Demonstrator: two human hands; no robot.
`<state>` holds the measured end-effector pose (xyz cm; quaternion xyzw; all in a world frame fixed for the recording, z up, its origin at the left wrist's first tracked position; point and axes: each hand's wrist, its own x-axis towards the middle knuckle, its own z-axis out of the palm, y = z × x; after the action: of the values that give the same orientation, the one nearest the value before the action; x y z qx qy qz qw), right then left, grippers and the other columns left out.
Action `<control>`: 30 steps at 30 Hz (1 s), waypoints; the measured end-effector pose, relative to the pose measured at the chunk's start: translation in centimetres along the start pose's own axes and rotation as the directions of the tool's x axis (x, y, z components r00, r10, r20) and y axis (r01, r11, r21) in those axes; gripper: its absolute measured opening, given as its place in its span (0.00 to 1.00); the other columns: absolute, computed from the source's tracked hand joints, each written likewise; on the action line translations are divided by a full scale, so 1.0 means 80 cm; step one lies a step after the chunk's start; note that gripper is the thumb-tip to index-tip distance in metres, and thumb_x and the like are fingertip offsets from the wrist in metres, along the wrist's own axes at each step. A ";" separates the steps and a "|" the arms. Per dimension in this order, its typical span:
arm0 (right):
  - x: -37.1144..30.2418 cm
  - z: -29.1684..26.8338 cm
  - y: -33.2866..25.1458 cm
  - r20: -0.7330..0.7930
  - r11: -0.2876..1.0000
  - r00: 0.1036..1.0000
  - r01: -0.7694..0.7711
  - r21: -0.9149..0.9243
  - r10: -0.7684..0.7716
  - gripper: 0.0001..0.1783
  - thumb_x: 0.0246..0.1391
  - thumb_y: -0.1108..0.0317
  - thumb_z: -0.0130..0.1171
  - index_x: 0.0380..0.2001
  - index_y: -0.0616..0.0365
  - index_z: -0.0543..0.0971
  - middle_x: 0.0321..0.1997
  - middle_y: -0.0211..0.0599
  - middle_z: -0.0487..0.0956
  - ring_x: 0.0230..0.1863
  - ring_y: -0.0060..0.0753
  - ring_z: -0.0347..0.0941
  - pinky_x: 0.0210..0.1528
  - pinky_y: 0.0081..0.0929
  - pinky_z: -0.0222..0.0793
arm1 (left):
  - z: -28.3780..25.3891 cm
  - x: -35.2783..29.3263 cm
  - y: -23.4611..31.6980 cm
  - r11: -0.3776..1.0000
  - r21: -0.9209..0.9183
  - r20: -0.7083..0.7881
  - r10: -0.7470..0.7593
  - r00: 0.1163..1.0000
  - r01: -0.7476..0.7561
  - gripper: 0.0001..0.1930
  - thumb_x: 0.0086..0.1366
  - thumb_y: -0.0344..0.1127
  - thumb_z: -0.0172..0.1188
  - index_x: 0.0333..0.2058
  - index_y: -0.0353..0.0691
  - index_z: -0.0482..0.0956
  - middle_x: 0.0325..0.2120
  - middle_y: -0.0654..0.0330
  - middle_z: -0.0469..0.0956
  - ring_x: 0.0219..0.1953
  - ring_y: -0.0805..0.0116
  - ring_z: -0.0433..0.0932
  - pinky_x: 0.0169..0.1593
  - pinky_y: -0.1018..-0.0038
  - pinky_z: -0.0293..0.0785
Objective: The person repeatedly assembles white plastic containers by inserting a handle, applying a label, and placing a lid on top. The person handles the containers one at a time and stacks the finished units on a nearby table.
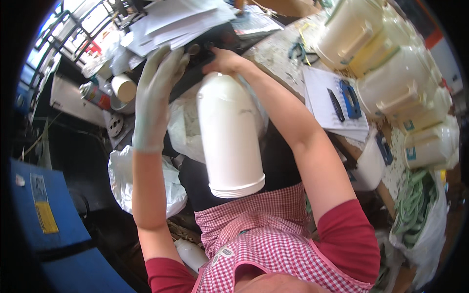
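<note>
A white plastic cylinder (229, 132) with a domed far end and a threaded, ringed near end stands tilted over my lap, in front of a crumpled clear plastic bag (185, 127). My right hand (223, 62), bare, is at its domed end, fingers apart beside a dark object with round metal parts (194, 50). Whether that hand touches the cylinder I cannot tell. To the left, my left hand (157, 93) in a whitish glove is raised with its fingers stretched out, close to the same dark object and holding nothing visible.
Stacked papers (181, 24) lie at the back. Several cream pitcher-like containers (391, 78) crowd the right bench beside a paper sheet (320, 90), a black cutter (336, 105) and pliers (297, 50). A blue box (53, 195) stands left; a bag of green strips (415, 205) sits right.
</note>
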<state>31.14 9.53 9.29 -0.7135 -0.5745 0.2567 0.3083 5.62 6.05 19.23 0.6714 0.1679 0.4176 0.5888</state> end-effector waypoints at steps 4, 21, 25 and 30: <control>-0.035 -0.029 -0.030 0.252 0.994 0.963 -0.071 -0.085 0.090 0.59 0.38 0.35 0.72 0.66 0.69 0.74 0.64 0.58 0.79 0.64 0.49 0.78 0.65 0.37 0.73 | 0.016 -0.060 -0.023 0.970 0.136 -0.038 -0.197 0.980 0.200 0.26 0.77 0.33 0.58 0.69 0.31 0.66 0.61 0.53 0.75 0.64 0.66 0.74 0.68 0.71 0.68; -0.837 -0.176 0.093 -0.908 0.314 0.284 -0.931 -0.185 0.307 0.14 0.60 0.57 0.66 0.38 0.57 0.79 0.37 0.45 0.82 0.40 0.54 0.80 0.40 0.45 0.73 | 0.035 -0.205 0.080 0.868 0.380 0.280 0.221 0.934 -0.319 0.12 0.55 0.24 0.57 0.39 0.37 0.70 0.62 0.37 0.72 0.63 0.43 0.73 0.67 0.50 0.68; -0.988 -0.192 0.127 -0.924 0.262 0.156 -0.963 -0.064 0.349 0.18 0.60 0.54 0.68 0.37 0.59 0.81 0.35 0.46 0.84 0.36 0.52 0.82 0.38 0.44 0.74 | 0.028 -0.223 0.064 0.827 0.331 0.487 0.264 0.833 -0.455 0.15 0.62 0.36 0.64 0.41 0.40 0.68 0.60 0.37 0.72 0.63 0.43 0.73 0.67 0.48 0.69; -0.964 -0.221 0.164 -0.904 0.525 0.239 -0.851 -0.021 0.353 0.21 0.58 0.51 0.69 0.39 0.61 0.83 0.36 0.48 0.86 0.38 0.52 0.83 0.40 0.47 0.76 | 0.079 -0.211 0.054 0.832 0.293 0.539 0.263 0.801 -0.470 0.16 0.62 0.38 0.65 0.41 0.39 0.68 0.60 0.36 0.73 0.62 0.42 0.74 0.67 0.47 0.70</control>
<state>36.53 -70.44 12.54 -0.9634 -0.0609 -0.1696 0.1983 -0.78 -11.27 17.38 0.8813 -0.0343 0.3024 0.3614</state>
